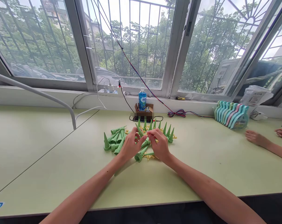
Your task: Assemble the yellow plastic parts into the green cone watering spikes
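Observation:
My left hand (131,143) is closed around a green plastic watering spike (139,130), its tip tilted up and to the left. Close against its other end is my right hand (159,143), thumb and fingers pinched together; what they hold is too small to make out. Several loose green spikes (119,138) lie in a heap left of my hands, one of them standing upright. Behind and to the right, more spikes (168,130) stand point up in a row. Small yellow plastic pieces (151,156) are scattered beneath and around my hands.
At the back stand a blue bottle (142,100) and a small cardboard box (151,108). A cable coil (177,113) lies to their right. Pastel plastic items (232,113) stand in a row at right, near another person's hand (256,138). A white tube (49,95) arches over the left side.

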A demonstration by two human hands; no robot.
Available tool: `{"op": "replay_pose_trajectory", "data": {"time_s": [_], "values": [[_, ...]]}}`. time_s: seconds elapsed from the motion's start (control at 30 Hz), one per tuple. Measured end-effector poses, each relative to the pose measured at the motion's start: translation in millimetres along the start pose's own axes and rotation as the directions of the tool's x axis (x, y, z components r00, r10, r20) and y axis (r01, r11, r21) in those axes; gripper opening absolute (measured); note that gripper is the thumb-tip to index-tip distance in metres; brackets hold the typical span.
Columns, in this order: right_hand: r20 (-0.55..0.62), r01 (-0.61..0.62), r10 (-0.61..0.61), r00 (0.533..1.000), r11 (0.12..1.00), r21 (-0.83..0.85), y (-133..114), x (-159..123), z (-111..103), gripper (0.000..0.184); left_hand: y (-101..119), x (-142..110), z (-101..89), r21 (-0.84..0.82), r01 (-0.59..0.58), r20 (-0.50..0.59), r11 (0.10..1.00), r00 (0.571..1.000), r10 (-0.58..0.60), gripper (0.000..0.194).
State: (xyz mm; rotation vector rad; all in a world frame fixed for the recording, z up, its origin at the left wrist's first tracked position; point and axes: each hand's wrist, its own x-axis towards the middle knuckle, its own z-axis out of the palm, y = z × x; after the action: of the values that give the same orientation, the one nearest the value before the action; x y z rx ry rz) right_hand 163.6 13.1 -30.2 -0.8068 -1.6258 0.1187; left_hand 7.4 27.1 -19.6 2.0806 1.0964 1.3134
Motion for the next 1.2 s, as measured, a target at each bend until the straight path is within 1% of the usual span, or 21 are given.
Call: {"op": "replay_pose_trajectory", "data": {"time_s": [0.27,0.4,0.63,0.87,1.07,1.2], "values": [[0.02,-0.007,0.006,1.0,1.0,0.005,2.1,-0.6,0.7,0.016,1.6,-0.7,0.2,-0.008,-0.004,-0.063,1.0,0.998,0.003,0.022],[0.033,-0.006,0.006,0.999,1.0,0.006,1.1,-0.7,0.3,0.017,0.8,-1.0,0.5,0.011,-0.004,-0.074,1.0,0.997,0.005,0.021],[0.096,-0.002,0.003,0.995,1.0,-0.008,1.8,-1.5,0.2,0.017,-4.4,0.3,0.6,0.085,0.021,-0.054,0.996,0.998,-0.016,0.022],[0.126,-0.054,0.058,0.99,0.998,-0.034,4.1,-3.0,1.5,0.015,-5.1,1.6,0.7,0.127,0.025,-0.044,0.992,0.999,-0.02,0.024],[0.131,-0.054,0.064,0.989,0.995,-0.081,6.8,-1.2,0.1,0.015,-3.6,2.0,0.7,0.114,-0.023,-0.036,0.993,0.999,0.027,0.025],[0.131,-0.065,0.077,0.988,0.993,-0.095,7.5,-0.4,-1.0,0.015,-3.2,2.5,0.6,0.125,-0.032,-0.031,0.992,0.999,0.036,0.025]]}}
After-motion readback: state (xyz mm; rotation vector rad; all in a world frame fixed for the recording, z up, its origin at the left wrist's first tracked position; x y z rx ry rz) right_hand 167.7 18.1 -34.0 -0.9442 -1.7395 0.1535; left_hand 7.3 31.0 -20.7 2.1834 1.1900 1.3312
